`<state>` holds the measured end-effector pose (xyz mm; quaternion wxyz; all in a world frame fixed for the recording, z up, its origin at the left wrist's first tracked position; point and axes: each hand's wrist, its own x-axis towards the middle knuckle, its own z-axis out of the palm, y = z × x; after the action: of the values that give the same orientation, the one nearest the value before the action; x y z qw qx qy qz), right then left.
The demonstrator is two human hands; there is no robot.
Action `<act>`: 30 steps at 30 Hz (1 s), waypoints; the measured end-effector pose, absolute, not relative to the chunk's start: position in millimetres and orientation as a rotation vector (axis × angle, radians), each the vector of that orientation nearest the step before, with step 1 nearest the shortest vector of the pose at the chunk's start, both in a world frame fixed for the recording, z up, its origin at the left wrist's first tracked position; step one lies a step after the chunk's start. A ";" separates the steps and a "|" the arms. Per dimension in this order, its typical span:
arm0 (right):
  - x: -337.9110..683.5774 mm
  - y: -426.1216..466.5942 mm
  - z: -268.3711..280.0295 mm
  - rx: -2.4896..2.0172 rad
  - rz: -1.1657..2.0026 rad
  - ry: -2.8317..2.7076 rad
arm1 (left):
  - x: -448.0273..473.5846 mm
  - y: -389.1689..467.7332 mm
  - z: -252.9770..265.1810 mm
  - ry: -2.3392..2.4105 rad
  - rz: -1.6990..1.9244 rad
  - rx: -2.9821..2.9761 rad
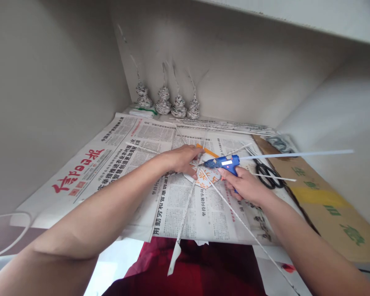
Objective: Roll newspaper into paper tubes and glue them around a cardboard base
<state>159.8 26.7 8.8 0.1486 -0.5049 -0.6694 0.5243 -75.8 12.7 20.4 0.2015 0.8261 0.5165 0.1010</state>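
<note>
In my right hand (239, 181) is a blue hot glue gun (223, 163), my fingers wrapped round its grip. A long translucent glue stick (296, 154) sticks out of its back, and the nozzle points left over a small printed card disc (206, 177). My left hand (186, 160) grips the disc's left side, fingers bent, the fingertips partly hidden. Several thin rolled-paper sticks fan out from the disc, including a front one (185, 213) and a long right one (234, 211). An orange strip (208, 151) lies just behind the disc.
Newspaper sheets (117, 164) cover the table. Black-handled scissors (267, 174) lie at right beside a flattened cardboard box (327, 205). Several woven paper gourds (163, 102) stand along the back wall, near a bundle of paper sticks (228, 126). A white cable (24, 230) loops at left.
</note>
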 end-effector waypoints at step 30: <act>348.4 -9.1 46.1 -1.323 1.399 -1.167 | -76.8 10.9 23.2 1.409 0.290 2.324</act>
<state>348.4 -9.1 46.1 0.4306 -0.5302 -0.4678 0.5609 -76.8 10.9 23.2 0.2029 0.8325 0.5049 0.1039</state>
